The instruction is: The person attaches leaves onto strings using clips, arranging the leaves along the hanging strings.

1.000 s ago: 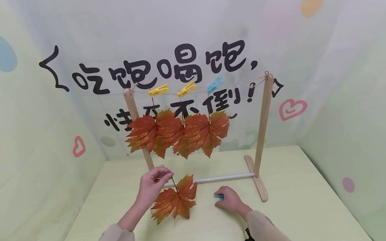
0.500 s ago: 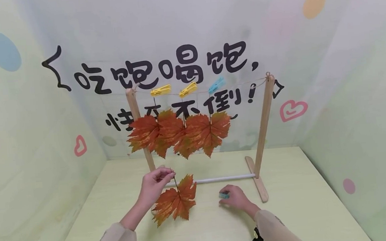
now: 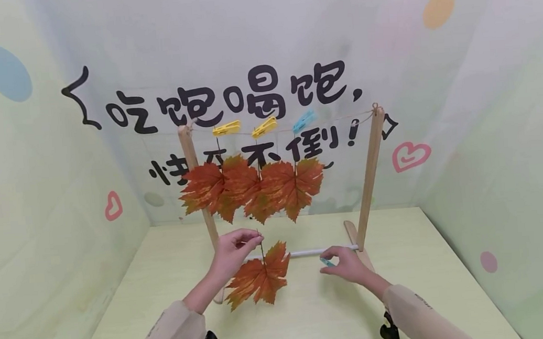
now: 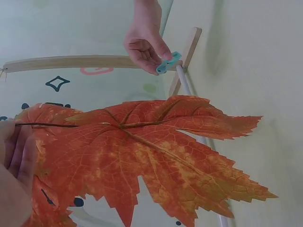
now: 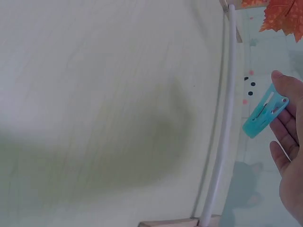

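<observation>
My left hand (image 3: 233, 252) pinches the thin dark stem of an orange-red artificial maple leaf (image 3: 261, 280), which hangs below the fingertips over the table. In the left wrist view that leaf (image 4: 137, 151) fills the middle. To the right, my right hand (image 3: 347, 265) holds a light blue clothespin (image 5: 266, 113) between thumb and fingers. Above both hands, a string carries two yellow clothespins (image 3: 227, 128) and a blue clothespin (image 3: 304, 120). From these hang three similar leaves (image 3: 296, 186), overlapping in a row.
The string is tied between two wooden posts (image 3: 371, 178), joined low down by a white rod (image 3: 305, 252). The frame stands on a pale wooden table (image 3: 310, 319). Behind is a printed backdrop (image 3: 261, 28) with black characters. Dark wrist mounts (image 3: 389, 332) sit below the sleeves.
My left hand has shifted slightly right and up with the leaf. The right hand has moved right and lifted a little, carrying the blue clothespin. The hanging leaves stay put.
</observation>
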### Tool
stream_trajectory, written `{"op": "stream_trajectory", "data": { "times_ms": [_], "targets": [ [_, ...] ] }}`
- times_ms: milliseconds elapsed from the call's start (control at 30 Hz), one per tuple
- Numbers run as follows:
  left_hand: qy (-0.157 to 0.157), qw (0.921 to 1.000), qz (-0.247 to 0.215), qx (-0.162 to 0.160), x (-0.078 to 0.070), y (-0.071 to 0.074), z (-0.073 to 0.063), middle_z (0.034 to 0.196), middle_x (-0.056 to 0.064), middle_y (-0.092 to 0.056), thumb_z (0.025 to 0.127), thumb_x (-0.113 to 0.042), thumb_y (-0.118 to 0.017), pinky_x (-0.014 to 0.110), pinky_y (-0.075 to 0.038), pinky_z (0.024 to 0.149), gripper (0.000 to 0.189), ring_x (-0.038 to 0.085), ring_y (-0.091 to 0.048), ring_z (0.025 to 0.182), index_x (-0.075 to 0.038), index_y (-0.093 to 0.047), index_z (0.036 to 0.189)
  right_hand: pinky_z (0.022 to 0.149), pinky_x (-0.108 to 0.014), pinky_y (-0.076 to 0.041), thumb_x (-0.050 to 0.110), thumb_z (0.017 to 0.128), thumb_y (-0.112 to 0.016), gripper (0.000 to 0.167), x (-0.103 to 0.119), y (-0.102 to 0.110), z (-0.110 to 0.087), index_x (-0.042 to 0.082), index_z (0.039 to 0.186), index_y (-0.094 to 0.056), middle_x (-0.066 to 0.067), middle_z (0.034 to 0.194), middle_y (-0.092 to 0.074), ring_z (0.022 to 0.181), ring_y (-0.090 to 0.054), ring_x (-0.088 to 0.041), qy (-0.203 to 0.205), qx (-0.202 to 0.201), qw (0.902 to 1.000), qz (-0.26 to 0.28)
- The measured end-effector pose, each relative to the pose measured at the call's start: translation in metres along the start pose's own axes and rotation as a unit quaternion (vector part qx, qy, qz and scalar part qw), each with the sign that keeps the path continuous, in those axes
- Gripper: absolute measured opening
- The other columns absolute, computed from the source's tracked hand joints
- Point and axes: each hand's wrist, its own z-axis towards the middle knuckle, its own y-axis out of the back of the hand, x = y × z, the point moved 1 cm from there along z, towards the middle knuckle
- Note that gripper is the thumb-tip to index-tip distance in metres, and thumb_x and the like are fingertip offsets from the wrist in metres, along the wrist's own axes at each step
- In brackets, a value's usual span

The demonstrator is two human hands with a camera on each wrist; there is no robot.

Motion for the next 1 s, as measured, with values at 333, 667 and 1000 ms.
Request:
{"op": "stream_trajectory", "data": {
  "times_ms": [333, 667, 1000],
  "targets": [
    [-0.006, 1.0000, 0.002, -0.004, -0.029, -0.021, 0.010, 0.088, 0.014, -0.068, 0.084, -0.005, -0.062, 0.019, -0.051, 0.065, 0.013, 0.018, -0.061, 0.073, 0.001, -0.068, 0.094, 0.078, -0.040, -0.048, 0.013, 0.073, -0.076, 0.028, 0.027, 0.056, 0.004, 0.002, 0.097, -0.066, -0.004, 0.090, -0.066, 0.086, -0.060, -0.021, 0.011, -0.027, 0.9996, -0.002],
    [-0.063, 0.9969, -0.048, 0.005, -0.016, -0.051, 0.049, 0.087, 0.010, -0.069, 0.084, -0.015, -0.063, 0.020, -0.051, 0.066, 0.017, 0.025, -0.063, 0.077, -0.002, -0.068, 0.095, 0.077, -0.039, -0.048, 0.011, 0.074, -0.075, 0.028, 0.055, 0.115, 0.011, 0.002, 0.098, -0.065, -0.006, 0.092, -0.066, 0.088, -0.060, -0.022, 0.025, -0.052, 0.9979, -0.028],
    [-0.071, 0.9961, -0.048, 0.022, -0.042, -0.074, 0.084, 0.087, 0.010, -0.069, 0.085, -0.021, -0.063, 0.034, -0.052, 0.060, 0.017, 0.011, -0.063, 0.072, -0.007, -0.068, 0.093, 0.083, -0.020, -0.045, 0.008, 0.076, -0.072, 0.026, 0.085, 0.172, 0.029, -0.003, 0.098, -0.064, -0.015, 0.095, -0.066, 0.090, -0.061, -0.022, 0.036, -0.114, 0.9927, -0.020]
  ]
}}
